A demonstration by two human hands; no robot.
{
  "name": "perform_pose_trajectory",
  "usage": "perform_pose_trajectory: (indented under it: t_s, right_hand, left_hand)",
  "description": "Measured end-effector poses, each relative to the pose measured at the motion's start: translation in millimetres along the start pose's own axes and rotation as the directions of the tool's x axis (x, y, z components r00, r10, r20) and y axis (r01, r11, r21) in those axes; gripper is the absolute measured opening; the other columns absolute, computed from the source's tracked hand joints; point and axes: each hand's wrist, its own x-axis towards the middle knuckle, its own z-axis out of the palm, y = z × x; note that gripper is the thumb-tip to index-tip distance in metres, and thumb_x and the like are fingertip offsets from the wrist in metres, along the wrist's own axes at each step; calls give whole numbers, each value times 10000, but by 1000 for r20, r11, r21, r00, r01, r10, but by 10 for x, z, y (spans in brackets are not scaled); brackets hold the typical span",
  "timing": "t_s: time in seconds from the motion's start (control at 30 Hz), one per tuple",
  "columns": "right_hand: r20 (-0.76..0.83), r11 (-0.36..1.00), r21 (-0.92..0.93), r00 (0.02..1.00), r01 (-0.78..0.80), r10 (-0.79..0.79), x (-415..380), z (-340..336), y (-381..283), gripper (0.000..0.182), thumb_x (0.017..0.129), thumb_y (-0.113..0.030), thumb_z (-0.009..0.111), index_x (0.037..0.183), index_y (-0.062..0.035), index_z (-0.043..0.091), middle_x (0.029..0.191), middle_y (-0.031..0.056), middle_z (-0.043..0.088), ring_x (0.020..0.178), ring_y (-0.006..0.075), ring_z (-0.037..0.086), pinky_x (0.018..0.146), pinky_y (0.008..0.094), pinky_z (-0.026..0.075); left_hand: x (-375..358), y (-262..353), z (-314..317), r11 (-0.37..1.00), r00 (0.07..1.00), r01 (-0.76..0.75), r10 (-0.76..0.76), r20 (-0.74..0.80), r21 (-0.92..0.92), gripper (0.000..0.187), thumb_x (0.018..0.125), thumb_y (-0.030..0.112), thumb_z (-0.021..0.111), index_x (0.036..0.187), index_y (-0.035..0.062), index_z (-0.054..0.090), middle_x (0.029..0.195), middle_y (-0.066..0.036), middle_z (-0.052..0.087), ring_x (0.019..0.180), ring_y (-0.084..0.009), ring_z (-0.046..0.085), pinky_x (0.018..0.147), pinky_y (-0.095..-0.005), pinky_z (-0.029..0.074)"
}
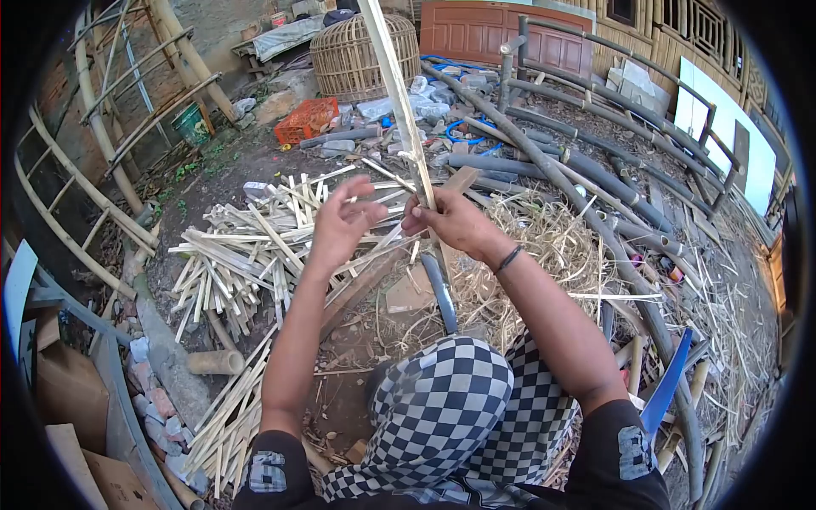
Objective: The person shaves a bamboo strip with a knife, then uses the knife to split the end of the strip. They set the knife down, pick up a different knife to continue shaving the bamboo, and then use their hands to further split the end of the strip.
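Note:
My right hand (450, 219) is closed around a long pale bamboo strip (399, 98), which stands nearly upright and runs out past the top edge. To its left, my left hand (344, 223) is raised with its fingers apart, close to the strip but not visibly holding anything. Below the hands, a dark blade-like tool (439, 293) points down towards my checkered knee. A pile of split bamboo strips (246, 246) lies left of my hands, and curly bamboo shavings (544, 242) are heaped to the right.
Bamboo poles (586, 191) lie across the ground at the right, near a blue saw-like blade (667, 382). Behind are an orange crate (306, 121) and a woven bamboo cage (361, 58). A bamboo ladder (81, 204) leans at the left, above cardboard boxes (72, 387).

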Motion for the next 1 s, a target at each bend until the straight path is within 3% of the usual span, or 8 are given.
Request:
perform_pose_trajectory:
  t_s: [0.17, 0.27, 0.37, 0.43, 0.57, 0.73, 0.9, 1.0]
  right_hand:
    - [268, 991, 123, 963, -56, 21, 20, -165, 25, 227, 995, -78, 530, 1183, 18, 611, 1001, 123, 695, 963, 198, 682, 866, 315, 558]
    - [352, 985, 152, 936, -87, 28, 9, -195, 44, 272, 992, -94, 540, 1231, 23, 598, 1024, 128, 689, 983, 203, 679, 874, 319, 553]
    - [396, 972, 200, 918, -120, 32, 2, -231, 10, 291, 995, -112, 540, 1252, 18, 585, 1043, 125, 682, 989, 210, 680, 880, 323, 550]
    - [374, 978, 159, 925, -134, 66, -5, -243, -13, 271, 1000, -90, 512, 1241, 9, 587, 1055, 149, 677, 1016, 222, 671, 954, 341, 532]
    - [393, 979, 156, 918, -129, 58, -22, -207, -18, 277, 994, -69, 513, 1251, 1, 587, 1057, 148, 684, 1013, 222, 676, 956, 339, 528]
    - [405, 994, 17, 910, -104, 88, -67, -148, -71, 299, 974, -28, 515, 1261, -13, 600, 1056, 154, 697, 1005, 215, 680, 946, 337, 519]
    - [487, 998, -39, 871, -49, 61, -38, -178, 15, 312, 970, -39, 537, 1274, 11, 585, 1044, 152, 698, 969, 224, 691, 924, 336, 524]
    - [548, 994, 6, 832, -108, 87, -43, -222, 19, 309, 965, -42, 549, 1265, 20, 590, 1040, 159, 698, 968, 231, 693, 923, 352, 530]
  left_hand:
    - [826, 922, -331, 917, 955, -287, 295, -14, -276, 722, 915, 342, 686, 1422, -68, 374, 1369, -220, 512, 1224, -258, 558, 1034, -389, 483]
    - [1061, 1294, -368, 770, 928, -318, 372, -16, -553, 653, 995, 376, 540, 1400, -101, 354, 1328, -268, 497, 1228, -315, 535, 961, -379, 525]
    - [1164, 1421, -524, 587, 940, -275, 332, -84, -761, 641, 1021, 395, 462, 1392, -112, 334, 1371, -298, 428, 1312, -358, 441, 979, -369, 516]
    - [1220, 1272, -738, 296, 839, 40, 509, 193, -954, 622, 1035, 405, 408, 1382, -107, 339, 1301, -295, 463, 1222, -369, 490, 869, -344, 536]
    - [1137, 1147, -723, 214, 856, 131, 467, 219, -968, 657, 1036, 434, 380, 1398, -109, 296, 1291, -308, 416, 1221, -354, 466, 735, -295, 538]
    - [1100, 1173, -691, 267, 901, 101, 384, 202, -959, 685, 1030, 466, 389, 1381, -120, 322, 1269, -281, 448, 1103, -287, 510, 653, -266, 530]
    - [1096, 1243, -731, 775, 919, -118, 322, 227, -621, 606, 971, 483, 544, 1270, -44, 554, 1064, -94, 627, 809, -162, 581, 560, -208, 452]
    - [1150, 1230, -732, 774, 906, -151, 357, 227, -615, 531, 950, 392, 615, 1309, 11, 531, 1129, -90, 630, 887, -190, 616, 722, -291, 527]
